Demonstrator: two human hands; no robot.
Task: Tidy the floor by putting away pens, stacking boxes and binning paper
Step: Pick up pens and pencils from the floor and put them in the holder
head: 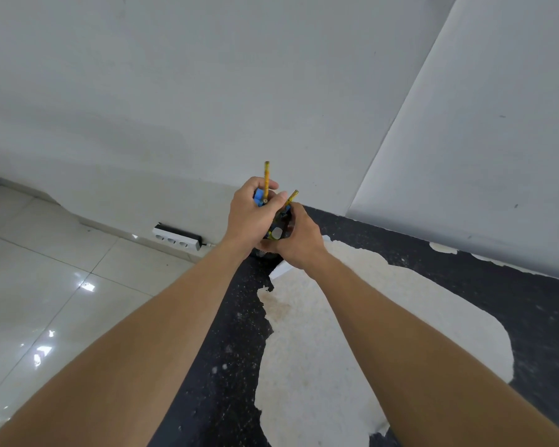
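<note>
Both of my arms reach forward toward the corner of the room. My left hand (251, 214) grips a bundle of pens with blue parts, and a yellow pencil (266, 179) sticks straight up out of it. A second yellow pencil (291, 197) slants up between the two hands. My right hand (299, 240) cups a dark round pen holder (276, 230) from the right and below; most of the holder is hidden by my fingers. A corner of white paper (281, 270) shows on the floor under my right wrist.
A white power strip (176, 239) lies along the base of the wall at left. Glossy white tiles (46, 285) cover the floor at left. A dark speckled floor (233, 350) with a large pale worn patch (352, 333) runs under my arms. White walls (271, 91) meet at the corner ahead.
</note>
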